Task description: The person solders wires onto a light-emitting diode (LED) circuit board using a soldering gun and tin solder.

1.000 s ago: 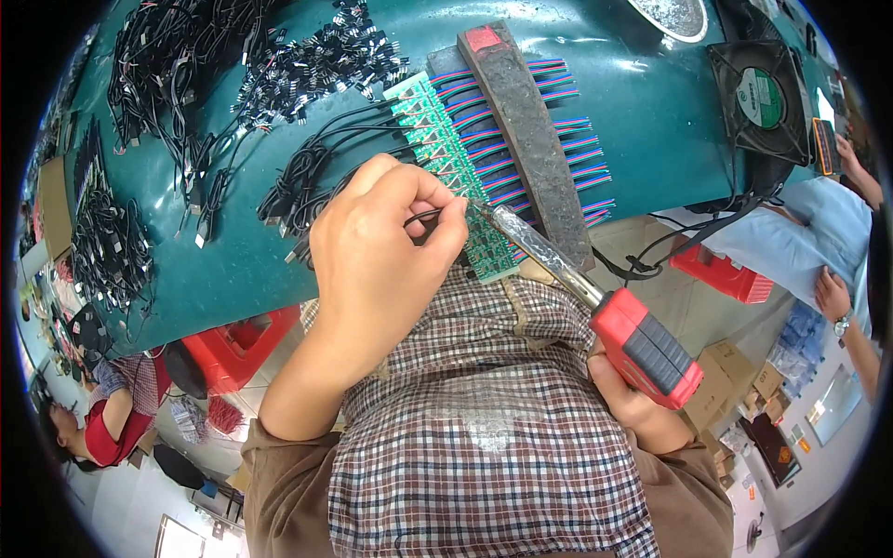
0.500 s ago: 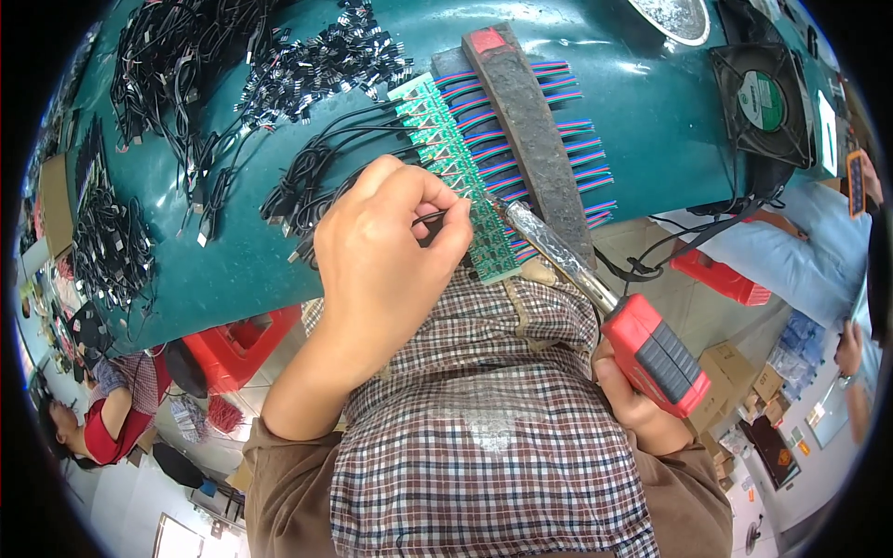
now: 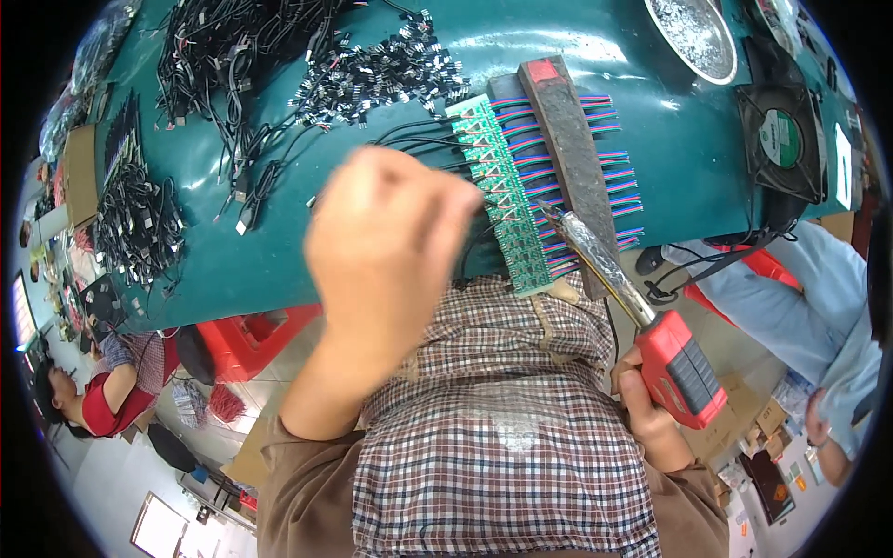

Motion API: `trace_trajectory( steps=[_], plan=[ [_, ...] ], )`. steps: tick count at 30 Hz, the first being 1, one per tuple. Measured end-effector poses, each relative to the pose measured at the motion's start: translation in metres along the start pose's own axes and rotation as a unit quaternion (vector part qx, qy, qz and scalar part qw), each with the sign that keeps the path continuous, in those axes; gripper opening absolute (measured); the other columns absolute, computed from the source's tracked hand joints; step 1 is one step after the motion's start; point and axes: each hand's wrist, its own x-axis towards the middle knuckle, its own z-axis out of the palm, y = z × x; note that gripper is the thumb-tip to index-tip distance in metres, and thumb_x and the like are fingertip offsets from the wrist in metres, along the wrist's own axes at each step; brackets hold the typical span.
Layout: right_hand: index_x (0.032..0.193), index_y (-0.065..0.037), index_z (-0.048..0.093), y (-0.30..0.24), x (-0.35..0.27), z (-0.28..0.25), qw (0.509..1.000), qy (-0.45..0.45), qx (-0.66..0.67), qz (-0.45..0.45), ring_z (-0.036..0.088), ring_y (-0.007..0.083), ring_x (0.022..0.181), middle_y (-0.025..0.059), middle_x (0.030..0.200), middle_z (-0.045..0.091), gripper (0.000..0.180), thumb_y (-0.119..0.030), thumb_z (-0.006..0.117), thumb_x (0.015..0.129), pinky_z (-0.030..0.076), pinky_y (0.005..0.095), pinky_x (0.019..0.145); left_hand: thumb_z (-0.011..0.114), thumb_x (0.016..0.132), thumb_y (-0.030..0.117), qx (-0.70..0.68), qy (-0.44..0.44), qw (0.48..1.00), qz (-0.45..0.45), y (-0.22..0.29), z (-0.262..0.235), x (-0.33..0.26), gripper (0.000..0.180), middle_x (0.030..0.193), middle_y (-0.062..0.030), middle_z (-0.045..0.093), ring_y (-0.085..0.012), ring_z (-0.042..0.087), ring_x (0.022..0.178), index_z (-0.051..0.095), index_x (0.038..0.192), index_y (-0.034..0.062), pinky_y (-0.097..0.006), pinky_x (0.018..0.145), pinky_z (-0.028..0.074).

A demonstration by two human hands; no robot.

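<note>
My right hand (image 3: 648, 414) is closed round the red and black handle of a soldering iron (image 3: 686, 370). Its metal barrel points up and left, with the tip near the green circuit board strip (image 3: 521, 219) but apart from it. My left hand (image 3: 381, 242) is left of the strip, smeared by motion; its fingers look curled, and I cannot make out anything in them. Black cables (image 3: 419, 138) run from the strip's left edge, partly hidden behind that hand. Coloured ribbon wires (image 3: 619, 174) stick out on the right, under a dark bar (image 3: 575, 139) with a red end.
Piles of black cables (image 3: 223, 65) and connector ends (image 3: 381, 74) lie on the green table (image 3: 279, 270). A metal dish (image 3: 733, 70) and a fan (image 3: 781, 139) stand at right. Red stools (image 3: 246, 349) are beside it. People sit at left and right.
My left hand has drawn back from the strip and is blurred. The soldering tip has come slightly away from the board. The whole view has shifted, so the table things appear further right.
</note>
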Motion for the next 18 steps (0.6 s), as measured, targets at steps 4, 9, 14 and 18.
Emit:
trace_trajectory(
  steps=[4, 9, 14, 18],
  plan=[
    [0.094, -0.001, 0.068, -0.002, 0.003, 0.001, 0.999, -0.005, -0.019, -0.031, 0.064, 0.0269, 0.068, 0.0107, 0.08, 0.066, 0.017, -0.006, 0.072, 0.078, 0.052, 0.0357, 0.063, 0.076, 0.083, 0.014, 0.122, 0.109, 0.983, -0.088, -0.048, -0.024, 0.018, 0.011, 0.092, -0.0055, 0.062, -0.0231, 0.062, 0.087, 0.072, 0.092, 0.0101, -0.036, 0.075, 0.049],
    [0.094, -0.001, 0.068, -0.007, 0.003, 0.002, 1.0, -0.007, -0.015, -0.015, 0.065, 0.027, 0.069, 0.0107, 0.08, 0.066, 0.016, -0.005, 0.071, 0.079, 0.052, 0.0357, 0.064, 0.074, 0.085, 0.012, 0.153, 0.087, 0.982, -0.065, -0.089, -0.026, 0.018, 0.01, 0.095, -0.0063, 0.063, -0.0229, 0.062, 0.086, 0.072, 0.094, 0.0078, -0.036, 0.079, 0.049],
    [0.094, -0.001, 0.068, -0.008, 0.002, 0.003, 1.0, 0.003, -0.015, -0.001, 0.065, 0.0276, 0.07, 0.0111, 0.08, 0.065, 0.017, -0.005, 0.072, 0.078, 0.052, 0.0362, 0.065, 0.068, 0.094, 0.011, -0.011, 0.173, 0.977, -0.123, -0.09, -0.034, 0.014, 0.01, 0.09, -0.0023, 0.065, -0.0074, 0.056, 0.073, 0.07, 0.097, 0.0005, -0.023, 0.066, 0.046],
    [0.095, -0.002, 0.068, -0.011, 0.006, 0.001, 0.999, -0.023, -0.037, 0.001, 0.065, 0.0297, 0.07, 0.0124, 0.083, 0.066, 0.018, -0.006, 0.072, 0.078, 0.052, 0.0375, 0.065, 0.072, 0.09, 0.006, 0.048, 0.191, 0.976, -0.094, -0.055, -0.054, 0.008, 0.006, 0.081, 0.0021, 0.066, -0.002, 0.047, 0.063, 0.072, 0.095, 0.0012, -0.018, 0.055, 0.038]
  ],
)
